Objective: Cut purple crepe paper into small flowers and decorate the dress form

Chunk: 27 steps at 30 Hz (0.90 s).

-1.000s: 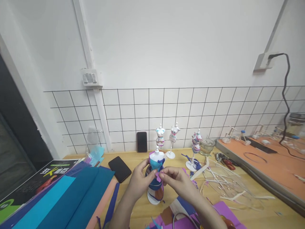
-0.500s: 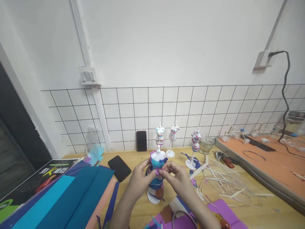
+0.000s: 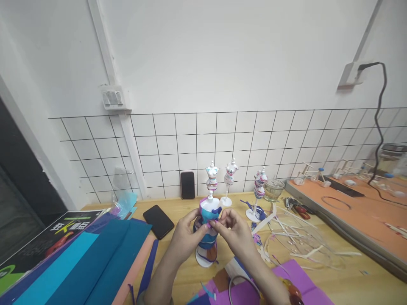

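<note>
A small white mannequin (image 3: 210, 213) stands on its round base in front of me, wrapped in light blue, purple and dark blue paper. My left hand (image 3: 188, 237) is curled round its left side, the thumb lying on the front at the waist. On the other side, my right hand (image 3: 235, 234) has its fingers closed, with the thumb pressing the paper at the waist. A dark blue paper scrap (image 3: 217, 211) sticks out from the chest near my right fingers. The fingertips hide part of the waist.
Behind stand three smaller mannequins, one of them here (image 3: 212, 176). Left are folded coloured paper sheets (image 3: 104, 258) and a black phone (image 3: 158, 221); another phone (image 3: 187, 185) leans on the wall. Right lie pale strips (image 3: 295, 237), a glass bowl (image 3: 274, 189), pliers (image 3: 300, 209) and purple paper (image 3: 299, 279).
My right thumb has shifted slightly on the mannequin's waist, and the right fingers have curled in closer. My left hand keeps its hold. The whole view has tilted a little.
</note>
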Each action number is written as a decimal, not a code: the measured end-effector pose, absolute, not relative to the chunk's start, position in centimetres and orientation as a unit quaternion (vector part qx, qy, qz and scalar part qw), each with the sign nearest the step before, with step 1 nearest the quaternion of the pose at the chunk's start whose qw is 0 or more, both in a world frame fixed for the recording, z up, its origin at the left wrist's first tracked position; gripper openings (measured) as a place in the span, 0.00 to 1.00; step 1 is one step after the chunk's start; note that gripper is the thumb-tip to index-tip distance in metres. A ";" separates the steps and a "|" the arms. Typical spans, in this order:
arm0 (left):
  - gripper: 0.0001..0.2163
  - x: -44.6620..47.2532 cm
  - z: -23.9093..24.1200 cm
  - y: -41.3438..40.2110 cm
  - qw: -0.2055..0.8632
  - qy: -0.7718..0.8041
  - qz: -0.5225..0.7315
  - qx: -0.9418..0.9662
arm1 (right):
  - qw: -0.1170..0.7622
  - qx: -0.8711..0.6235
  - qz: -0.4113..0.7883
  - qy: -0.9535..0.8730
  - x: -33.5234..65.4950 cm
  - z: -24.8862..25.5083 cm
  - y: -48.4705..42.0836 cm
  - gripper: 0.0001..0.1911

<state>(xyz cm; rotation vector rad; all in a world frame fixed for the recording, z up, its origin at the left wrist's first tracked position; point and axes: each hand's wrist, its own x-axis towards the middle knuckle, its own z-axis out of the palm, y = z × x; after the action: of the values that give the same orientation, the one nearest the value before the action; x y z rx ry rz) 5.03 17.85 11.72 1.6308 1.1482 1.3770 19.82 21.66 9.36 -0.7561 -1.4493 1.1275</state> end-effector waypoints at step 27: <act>0.17 5.0 11.3 18.1 0.350 0.455 0.538 0.617 | 0.532 -0.303 0.445 -0.654 20.2 9.2 22.1 0.12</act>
<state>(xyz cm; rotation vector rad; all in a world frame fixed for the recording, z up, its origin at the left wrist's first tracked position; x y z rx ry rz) 5.05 18.08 11.34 1.5986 1.1788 1.3923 20.15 22.13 9.15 -0.7217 -1.5589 1.0602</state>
